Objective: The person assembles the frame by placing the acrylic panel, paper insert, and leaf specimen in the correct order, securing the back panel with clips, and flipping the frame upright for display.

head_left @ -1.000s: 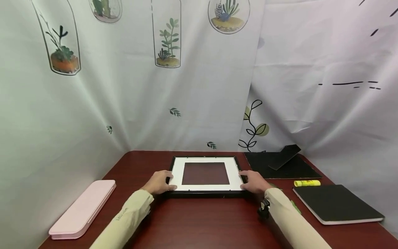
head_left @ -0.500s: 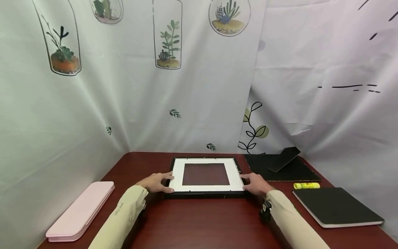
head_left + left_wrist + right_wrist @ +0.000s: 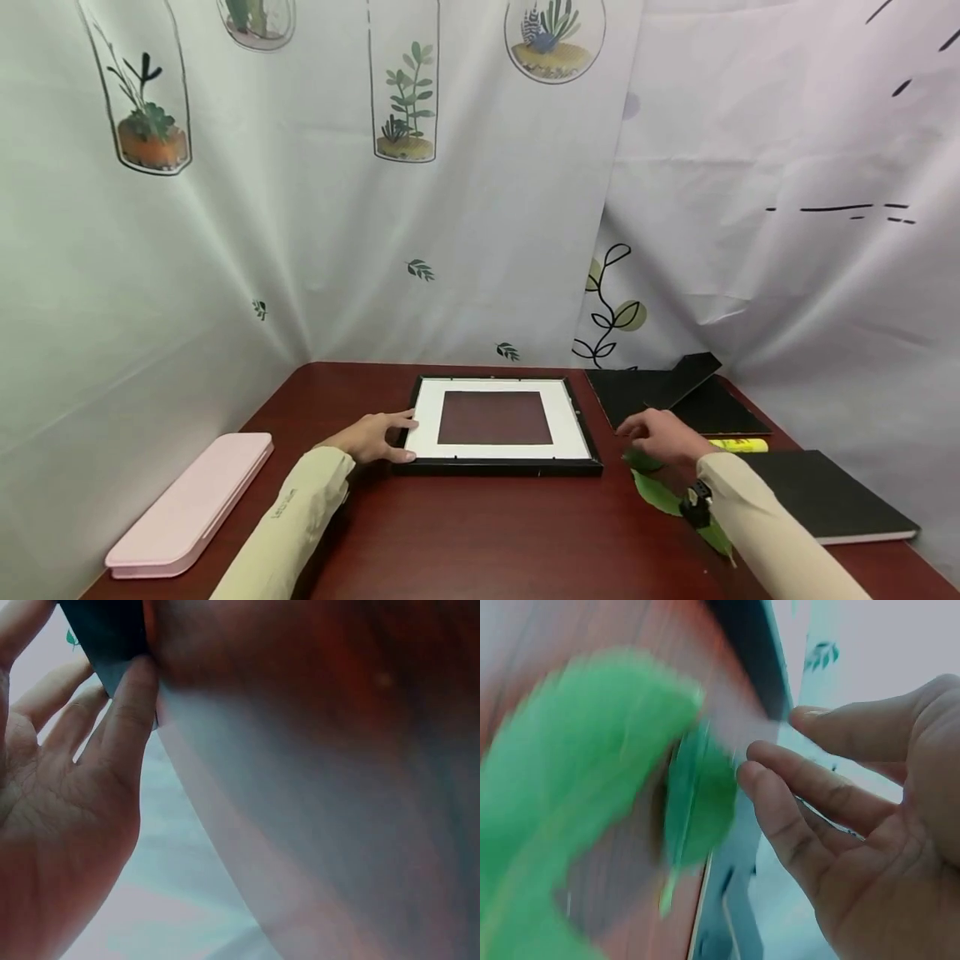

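A black picture frame (image 3: 497, 467) with a white mat around a rectangular opening lies on the table. My left hand (image 3: 369, 437) rests at its left edge, thumb near the front corner. In the left wrist view, the thumb (image 3: 131, 712) touches the black border, with the other fingers partly behind it. My right hand (image 3: 663, 435) is over the green leaves to the right of the frame, fingers loosely bent, holding nothing. In the right wrist view a small leaf (image 3: 701, 799) lies just beyond its fingertips; a larger, blurred leaf (image 3: 577, 772) is nearer the camera.
A black backing board (image 3: 618, 392) with its stand raised lies at the back right. A yellow glue stick (image 3: 742, 445) and a black notebook (image 3: 832, 493) are at the right, partly behind the right arm. A pink case (image 3: 197, 500) lies at the left.
My right hand has let go of the frame's right side and moved right, over the leaves. The left hand stays at the frame's left edge. The frame has hardly moved.
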`<state>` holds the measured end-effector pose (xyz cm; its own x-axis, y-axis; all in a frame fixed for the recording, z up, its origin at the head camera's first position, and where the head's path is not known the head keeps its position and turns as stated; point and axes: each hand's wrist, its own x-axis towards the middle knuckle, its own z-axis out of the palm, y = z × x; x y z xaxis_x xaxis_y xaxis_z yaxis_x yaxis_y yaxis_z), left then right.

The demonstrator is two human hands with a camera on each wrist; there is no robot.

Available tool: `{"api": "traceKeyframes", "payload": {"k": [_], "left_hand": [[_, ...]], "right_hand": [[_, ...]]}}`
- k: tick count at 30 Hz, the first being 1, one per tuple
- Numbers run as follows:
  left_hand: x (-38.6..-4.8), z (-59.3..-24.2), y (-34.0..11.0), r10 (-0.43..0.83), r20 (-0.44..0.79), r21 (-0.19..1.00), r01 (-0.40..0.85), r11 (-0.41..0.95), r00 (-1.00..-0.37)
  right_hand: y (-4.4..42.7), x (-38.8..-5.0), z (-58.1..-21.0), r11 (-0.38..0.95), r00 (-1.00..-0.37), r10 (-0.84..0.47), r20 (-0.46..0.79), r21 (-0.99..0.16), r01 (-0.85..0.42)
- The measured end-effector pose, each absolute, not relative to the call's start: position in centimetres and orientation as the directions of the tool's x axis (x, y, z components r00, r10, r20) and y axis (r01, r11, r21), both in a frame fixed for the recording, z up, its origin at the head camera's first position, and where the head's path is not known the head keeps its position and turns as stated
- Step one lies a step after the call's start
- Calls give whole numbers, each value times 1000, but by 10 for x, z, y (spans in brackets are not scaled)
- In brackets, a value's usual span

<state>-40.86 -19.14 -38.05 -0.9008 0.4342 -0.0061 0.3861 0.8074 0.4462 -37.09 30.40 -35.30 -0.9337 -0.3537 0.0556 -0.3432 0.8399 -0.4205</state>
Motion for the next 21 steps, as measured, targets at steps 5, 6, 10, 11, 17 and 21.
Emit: {"api": "traceKeyframes", "payload": {"k": [5,6,10,11,17,21], "left_hand": [[-409,-380,-191,424,-22,445,371,815,-905],[-409,-380,-191,419,-28,446,364,818,-907],[-409,-379,-189,411,-43,456,348,819,-911],[-409,-379,-188,413,-42,450,352,821,-910],[-409,-380,-186,395,-43,439,338,833,-918],[-411,-380,-185,390,-44,436,333,836,-920]], "right_hand": [[333,-365,-354,872,-953,-301,46,-392,-294],[338,-364,-354,875,-957,-288,42,-394,-281],[352,-362,-361,879,-965,-258,35,-405,-250],[354,-362,-364,879,-965,-260,39,-404,-254],[359,-362,-378,866,-956,-271,113,-404,-294],[359,-363,-383,863,-956,-255,142,-413,-292]]}}
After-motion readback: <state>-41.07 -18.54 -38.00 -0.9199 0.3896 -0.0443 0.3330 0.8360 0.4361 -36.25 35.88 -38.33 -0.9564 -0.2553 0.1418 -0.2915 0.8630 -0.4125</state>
